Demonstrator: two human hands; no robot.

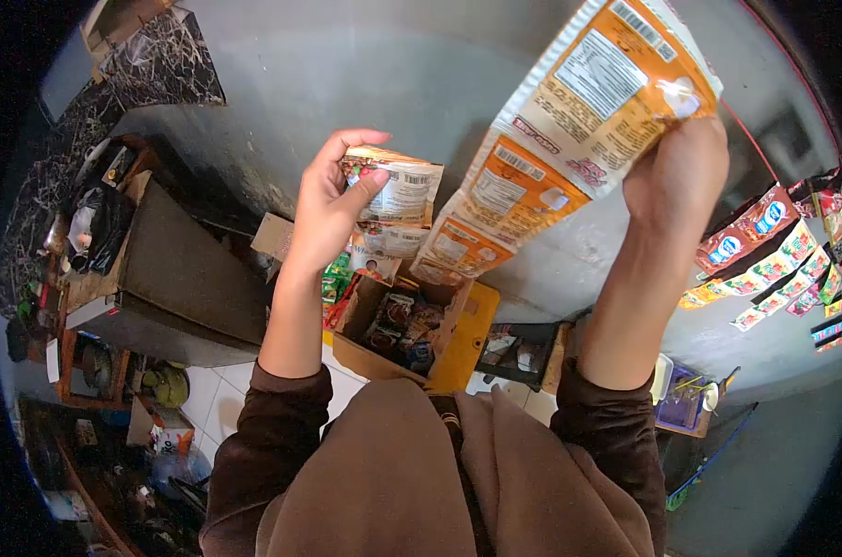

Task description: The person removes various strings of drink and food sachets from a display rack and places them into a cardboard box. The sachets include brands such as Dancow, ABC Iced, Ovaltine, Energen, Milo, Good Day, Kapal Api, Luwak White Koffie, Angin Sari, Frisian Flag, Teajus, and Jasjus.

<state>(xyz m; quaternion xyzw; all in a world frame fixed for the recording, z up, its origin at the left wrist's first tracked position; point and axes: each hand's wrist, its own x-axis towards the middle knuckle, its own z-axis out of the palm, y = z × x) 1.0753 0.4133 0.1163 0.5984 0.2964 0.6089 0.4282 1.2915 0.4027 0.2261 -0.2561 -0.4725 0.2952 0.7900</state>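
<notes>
My left hand (pixel 333 200) pinches a stack of folded sachets (pixel 404 190), white and brown with barcodes, between thumb and fingers; more of them hang below. Raised at the upper right, my right hand (pixel 686 167) holds the top end of a long strip of orange and cream sachets (pixel 509 186). That strip slants down to the left, its lower end close to the left stack and above an open cardboard box (pixel 384 353). Small packets (pixel 407 320) lie inside the box. The fingertips of my right hand are hidden behind the strip.
Colourful sachet strips (pixel 774 260) hang on the wall at the right. A dark cabinet (pixel 180 278) stands at the left, with items on top. A purple basket (pixel 681 399) is at the lower right, and a yellow panel (pixel 467 339) is beside the box.
</notes>
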